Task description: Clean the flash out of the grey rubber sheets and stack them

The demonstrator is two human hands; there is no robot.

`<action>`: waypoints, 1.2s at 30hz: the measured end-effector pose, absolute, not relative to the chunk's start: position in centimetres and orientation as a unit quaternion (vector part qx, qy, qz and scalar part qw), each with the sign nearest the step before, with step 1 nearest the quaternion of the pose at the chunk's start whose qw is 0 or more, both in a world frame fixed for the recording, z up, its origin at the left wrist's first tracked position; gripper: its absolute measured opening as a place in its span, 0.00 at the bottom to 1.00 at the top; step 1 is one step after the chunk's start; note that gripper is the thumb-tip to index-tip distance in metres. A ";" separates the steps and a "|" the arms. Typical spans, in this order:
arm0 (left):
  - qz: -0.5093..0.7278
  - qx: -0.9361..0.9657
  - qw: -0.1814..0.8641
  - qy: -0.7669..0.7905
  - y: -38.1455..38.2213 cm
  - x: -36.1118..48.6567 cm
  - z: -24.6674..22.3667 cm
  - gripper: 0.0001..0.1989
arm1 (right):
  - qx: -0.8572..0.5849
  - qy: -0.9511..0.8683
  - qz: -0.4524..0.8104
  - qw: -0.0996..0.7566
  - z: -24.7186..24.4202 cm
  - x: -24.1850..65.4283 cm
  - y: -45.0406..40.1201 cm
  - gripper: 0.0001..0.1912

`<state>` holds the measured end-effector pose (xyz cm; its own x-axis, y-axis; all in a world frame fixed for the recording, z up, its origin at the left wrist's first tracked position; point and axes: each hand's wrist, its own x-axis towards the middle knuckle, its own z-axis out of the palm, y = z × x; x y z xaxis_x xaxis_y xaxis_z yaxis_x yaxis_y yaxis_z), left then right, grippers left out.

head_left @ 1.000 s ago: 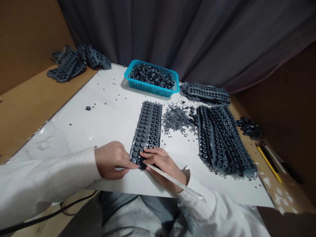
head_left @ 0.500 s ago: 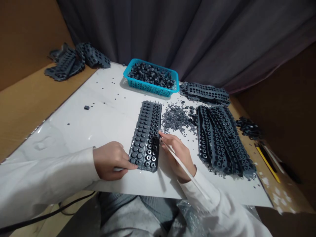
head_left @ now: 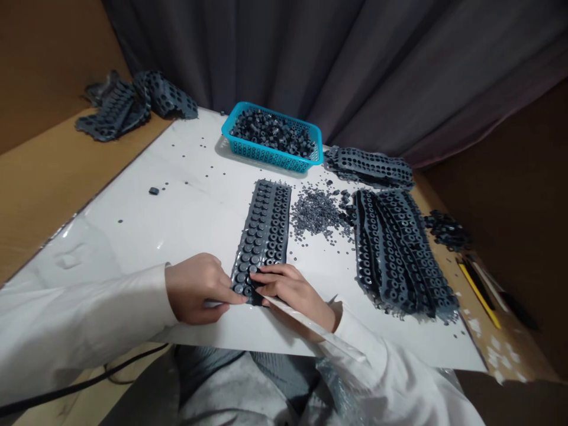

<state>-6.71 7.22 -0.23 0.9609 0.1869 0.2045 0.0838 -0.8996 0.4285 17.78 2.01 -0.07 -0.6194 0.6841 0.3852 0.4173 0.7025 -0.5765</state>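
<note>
L hand (head_left: 202,290): grip part-closed, fingertip on strip (head_left: 261,231) | R hand (head_left: 295,296): grip closed on white tool (head_left: 317,330)

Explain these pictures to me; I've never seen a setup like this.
There is no machine here, only a person's two bare hands. Each picture comes from one camera worn on the head, looking forward and down.

The left hand has a fingertip at the near left corner of a dark studded sheet. The right hand holds a thin white stick over the sheet's near end, hiding the tip.

On the white tabletop, beyond the sheet, a blue basket holds small dark pieces. To the right are a scatter of tiny discs and overlapping studded sheets, with a stack of perforated sheets behind.
</note>
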 end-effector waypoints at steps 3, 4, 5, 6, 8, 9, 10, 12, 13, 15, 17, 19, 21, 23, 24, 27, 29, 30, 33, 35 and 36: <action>0.123 0.966 0.215 0.067 7.2 -6.7 -0.2 0.17 | -0.294 -0.897 0.150 0.294 0.0 17.6 2.2 0.05; 0.122 0.967 0.215 0.068 7.1 -6.7 -0.2 0.17 | -0.283 -0.906 0.120 0.289 0.1 17.5 2.3 0.05; 0.121 0.967 0.214 0.069 7.1 -6.7 -0.2 0.16 | -0.274 -0.914 0.090 0.285 0.1 17.4 2.3 0.04; 0.120 0.967 0.213 0.070 7.1 -6.8 -0.2 0.16 | -0.269 -0.919 0.064 0.281 0.2 17.4 2.4 0.05; 0.119 0.968 0.211 0.068 7.1 -6.8 -0.2 0.17 | -0.276 -0.919 0.027 0.280 0.3 17.5 2.7 0.06; 0.118 0.968 0.211 0.066 7.2 -6.8 -0.3 0.17 | -0.290 -0.914 0.021 0.282 0.4 17.7 2.9 0.07; 0.118 0.968 0.212 0.064 7.2 -6.8 -0.3 0.17 | -0.311 -0.906 0.023 0.285 0.6 17.9 3.1 0.07; 0.122 0.967 0.215 0.061 7.3 -6.7 -0.3 0.17 | -0.362 -0.878 0.053 0.310 0.9 18.4 3.5 0.08; 0.124 0.966 0.217 0.060 7.3 -6.7 -0.3 0.18 | -0.384 -0.858 0.082 0.331 1.1 18.6 3.7 0.08; 0.125 0.965 0.222 0.059 7.3 -6.7 -0.3 0.17 | -0.397 -0.822 0.164 0.375 1.4 18.8 3.7 0.07; 0.123 0.964 0.227 0.059 7.2 -6.7 -0.3 0.17 | -0.365 -0.808 0.251 0.390 1.6 18.7 3.3 0.05; 0.123 0.964 0.227 0.065 7.2 -6.7 -0.3 0.17 | -0.330 -0.817 0.301 0.366 1.5 18.4 2.7 0.05; 0.125 0.963 0.227 0.073 7.1 -6.8 -0.3 0.17 | -0.320 -0.827 0.311 0.342 1.0 18.0 2.2 0.07; 0.125 0.962 0.230 0.075 7.1 -6.8 -0.2 0.17 | -0.324 -0.834 0.305 0.327 0.6 17.9 2.0 0.08; 0.125 0.962 0.230 0.075 7.1 -6.8 -0.2 0.17 | -0.326 -0.836 0.300 0.322 0.3 17.8 1.9 0.08; 0.129 0.962 0.227 0.081 7.1 -6.7 -0.2 0.17 | -0.330 -0.851 0.275 0.303 0.0 17.9 2.1 0.07; 0.128 0.962 0.226 0.082 7.1 -6.7 -0.3 0.17 | -0.327 -0.864 0.248 0.291 -0.1 18.0 2.3 0.07; 0.127 0.962 0.226 0.081 7.1 -6.7 -0.3 0.17 | -0.322 -0.872 0.230 0.286 -0.1 18.0 2.3 0.07; 0.126 0.963 0.226 0.076 7.1 -6.8 -0.3 0.17 | -0.293 -0.903 0.151 0.274 -0.1 18.0 2.5 0.05; 0.122 0.964 0.225 0.076 7.0 -6.8 -0.3 0.17 | -0.269 -0.922 0.089 0.264 -0.3 17.9 2.5 0.05; 0.121 0.964 0.225 0.076 7.0 -6.7 -0.3 0.17 | -0.261 -0.927 0.062 0.261 -0.5 17.8 2.4 0.05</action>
